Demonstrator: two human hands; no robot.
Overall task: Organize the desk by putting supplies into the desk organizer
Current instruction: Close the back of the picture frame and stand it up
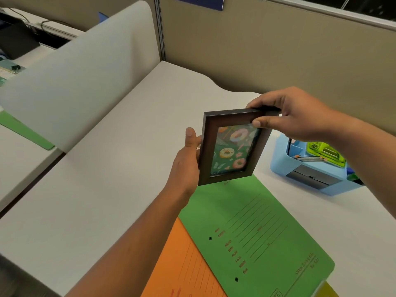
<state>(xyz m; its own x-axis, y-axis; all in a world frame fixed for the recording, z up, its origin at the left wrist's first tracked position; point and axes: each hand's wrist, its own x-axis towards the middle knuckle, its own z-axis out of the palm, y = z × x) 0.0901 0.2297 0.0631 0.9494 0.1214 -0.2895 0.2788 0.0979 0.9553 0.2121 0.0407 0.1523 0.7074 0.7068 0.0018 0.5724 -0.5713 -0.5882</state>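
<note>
- One pale desk [96, 179] spans the view, backed by beige partitions [278, 50].
- Green spring file [267, 232] lies near the front, overlapping an orange folder [182, 264].
- Blue desk organizer [278, 166] stands at the right, holding a lime-green stapler [321, 150] and pencils [308, 158].
- Dark wooden picture frame [205, 146] with a doughnut print is held tilted above the desk.
- Left hand [186, 163] grips the frame's left edge; right hand [300, 116] pinches its top right corner.

Open worktop [102, 168] stretches left of and beyond the held picture frame [232, 148], free for passage. On the right the desk organizer [278, 165] stands in the way. The green folder [257, 232] and orange folder [182, 264] lie flat in front; partition [278, 50] and divider [85, 71] wall the back and left.
</note>
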